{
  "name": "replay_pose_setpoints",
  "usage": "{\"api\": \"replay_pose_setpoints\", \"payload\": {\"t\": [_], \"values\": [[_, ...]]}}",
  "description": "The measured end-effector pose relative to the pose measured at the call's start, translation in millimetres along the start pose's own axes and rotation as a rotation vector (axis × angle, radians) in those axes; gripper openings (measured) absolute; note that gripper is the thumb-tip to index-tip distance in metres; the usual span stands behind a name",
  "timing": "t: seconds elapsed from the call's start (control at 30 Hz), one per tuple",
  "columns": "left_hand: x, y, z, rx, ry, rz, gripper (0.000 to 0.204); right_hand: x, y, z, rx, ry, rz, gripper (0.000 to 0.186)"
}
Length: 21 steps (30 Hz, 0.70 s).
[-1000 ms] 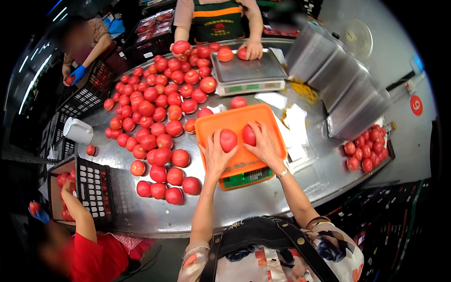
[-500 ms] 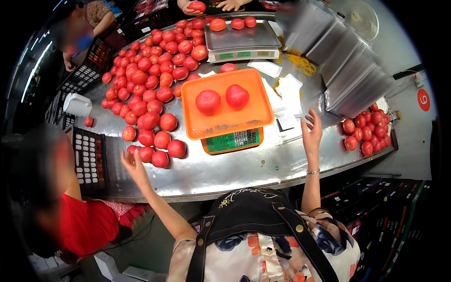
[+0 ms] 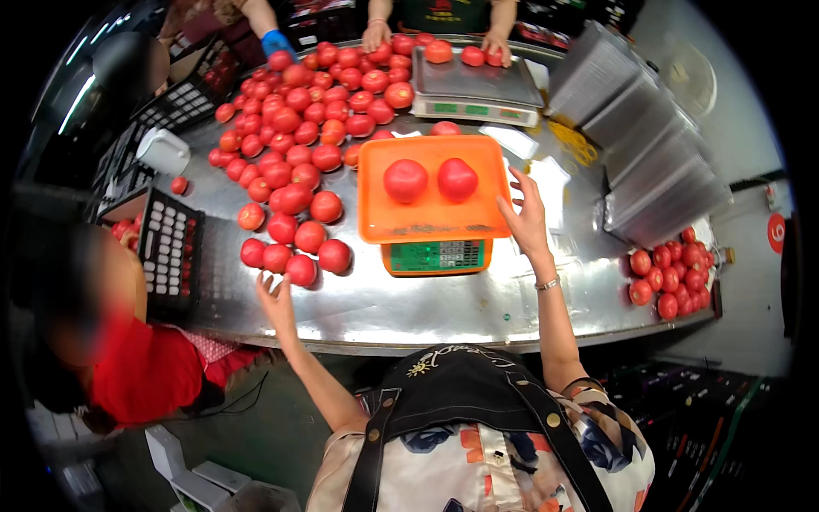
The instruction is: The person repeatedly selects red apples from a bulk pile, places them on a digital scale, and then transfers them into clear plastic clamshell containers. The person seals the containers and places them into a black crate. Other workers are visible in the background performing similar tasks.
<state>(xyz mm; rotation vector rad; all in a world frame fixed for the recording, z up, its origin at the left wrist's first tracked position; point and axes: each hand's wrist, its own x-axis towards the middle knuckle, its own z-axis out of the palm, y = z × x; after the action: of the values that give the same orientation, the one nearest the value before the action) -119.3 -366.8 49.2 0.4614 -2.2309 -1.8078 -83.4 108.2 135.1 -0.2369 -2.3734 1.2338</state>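
Observation:
Two large red tomatoes [image 3: 405, 180] rest side by side in the orange tray [image 3: 433, 224] of a weighing scale with a green display panel [image 3: 415, 256]. My left hand [image 3: 277, 300] has its fingers apart, right beside the nearest tomato [image 3: 301, 270] of a big spread of loose tomatoes; nothing shows in it, and I cannot tell whether a fingertip touches. On the other side, my right hand [image 3: 526, 218] is open by the tray's right edge, with its fingers spread and no object in it.
Farther back is a silver scale [image 3: 473, 78] with tomatoes, where a co-worker's hands [image 3: 496, 47] reach. A blue-gloved hand [image 3: 277, 43] is at the pile. Clear plastic boxes [image 3: 657, 141] are stacked right, above more tomatoes [image 3: 674, 277]. Black crates [image 3: 169, 252] and a person in red sit left.
My right hand has moved left to the tray's edge, and my left hand has come closer to the nearest tomatoes. Across the table, the co-worker has let go of a tomato; a blue-gloved hand has reached in.

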Motion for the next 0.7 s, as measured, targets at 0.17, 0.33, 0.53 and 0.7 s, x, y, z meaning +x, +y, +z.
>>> {"api": "replay_pose_setpoints", "payload": {"t": [0.17,0.33,0.53,0.7], "values": [[-1.4,7.5,30.6,0.112,-0.102,0.075,0.068,30.4,1.5,49.9,-0.239,-0.166,-0.196,0.074],[-10.8,18.0,45.5,0.499,-0.026,0.215,0.058,41.5,-8.7,71.6,-0.263,-0.228,-0.125,0.072],[6.5,-9.0,63.4,0.539,0.15,0.259,0.062,34.3,-4.8,70.4,-0.157,-0.111,-0.175,0.065],[68.3,28.2,95.7,0.633,0.148,0.463,0.062,24.9,-9.4,67.8,-0.134,-0.1,-0.203,0.062]]}}
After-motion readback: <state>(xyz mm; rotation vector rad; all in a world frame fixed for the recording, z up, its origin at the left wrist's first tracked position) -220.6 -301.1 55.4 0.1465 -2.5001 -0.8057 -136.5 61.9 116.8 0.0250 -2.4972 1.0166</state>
